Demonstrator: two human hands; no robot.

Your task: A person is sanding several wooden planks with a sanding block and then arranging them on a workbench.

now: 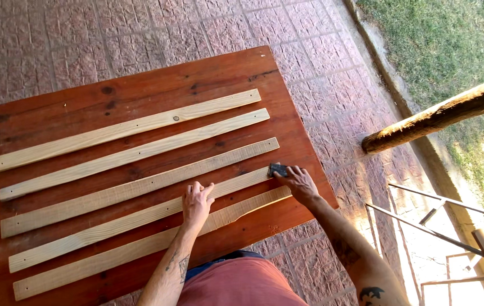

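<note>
Several long pale wooden slats lie side by side on a reddish-brown wooden table (140, 85). My left hand (196, 201) rests flat, fingers apart, on the fourth slat (111, 225), pressing it down. My right hand (298, 182) presses a small dark sanding block (279, 169) against the right end of that same slat. The fifth slat (111, 255), nearest me, has an uneven notched edge near its right end. The three far slats (134, 153) lie untouched.
The table stands on a reddish paved floor (332, 102). At the right a rough log post (440, 113) slants over a concrete curb and grass. A metal-and-wood folding frame (463, 238) stands at the lower right.
</note>
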